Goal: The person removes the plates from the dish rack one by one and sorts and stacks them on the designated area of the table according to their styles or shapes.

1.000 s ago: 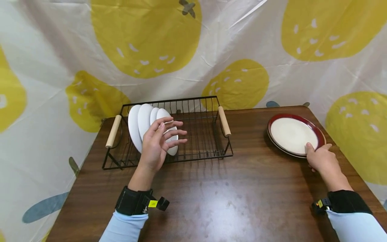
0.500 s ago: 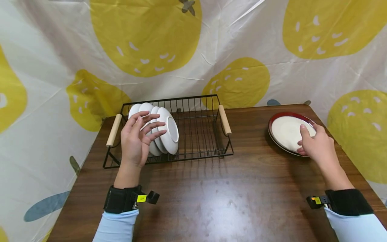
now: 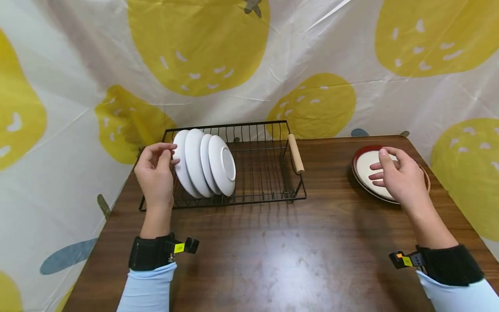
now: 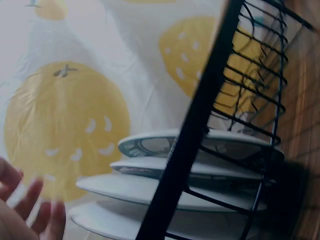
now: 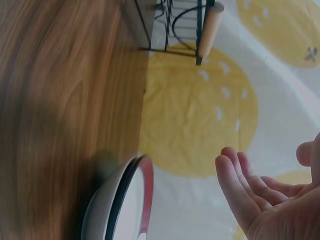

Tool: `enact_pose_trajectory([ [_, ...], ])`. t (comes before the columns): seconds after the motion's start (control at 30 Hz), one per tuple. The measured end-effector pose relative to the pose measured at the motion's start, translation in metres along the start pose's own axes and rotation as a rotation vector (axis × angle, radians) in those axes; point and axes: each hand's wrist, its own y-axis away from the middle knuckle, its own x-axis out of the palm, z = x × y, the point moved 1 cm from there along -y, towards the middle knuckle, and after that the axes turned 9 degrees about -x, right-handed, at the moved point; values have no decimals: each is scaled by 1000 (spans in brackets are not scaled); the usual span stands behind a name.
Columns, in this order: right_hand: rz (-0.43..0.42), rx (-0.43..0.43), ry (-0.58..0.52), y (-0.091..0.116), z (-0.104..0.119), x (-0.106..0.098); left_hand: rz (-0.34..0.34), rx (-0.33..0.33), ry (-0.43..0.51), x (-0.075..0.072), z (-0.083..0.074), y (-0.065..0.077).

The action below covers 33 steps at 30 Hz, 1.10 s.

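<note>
My left hand (image 3: 156, 175) is up at the left end of a black wire dish rack (image 3: 261, 200), thumb and fingers loosely bent and holding nothing. It hides the rack's left handle in the head view. Several white plates (image 3: 224, 167) stand on edge in the rack's left half, just right of that hand; the left wrist view shows their edges (image 4: 150, 192) behind the wires. On the right, my right hand (image 3: 403, 177) hovers over a small stack of cream plates (image 3: 365, 167) with dark red rims, its fingers spread loosely with nothing between them. It covers part of the top plate.
A brown wooden table (image 3: 273, 255) carries the rack and the stack. The rack's right wooden handle (image 3: 296, 154) faces the stack across bare tabletop. A white cloth with yellow fruit print (image 3: 234, 108) hangs behind and at the sides.
My left hand has moved left, from in front of the white plates to the rack's left end. My right hand has let go of the stack's rim and risen over it.
</note>
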Motion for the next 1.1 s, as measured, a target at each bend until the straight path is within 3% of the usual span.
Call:
enact_pose_trajectory([
  [0.1,9,-22,-19,1,6,7,-129,-33,-226,-5,2,0],
  [0.23,28,-28,-37,1,8,16,-100,-194,-383,-10,8,-1],
  [0.37,75,-49,-76,3,10,26,-20,-317,-406,-12,14,-3],
  [0.5,161,-49,-133,7,13,36,33,-372,-428,-13,17,-5],
  [0.67,227,-34,-135,12,16,47,61,-385,-462,-11,17,-7],
  [1.1,233,-55,-136,8,23,54,41,-395,-403,-14,8,-12],
])
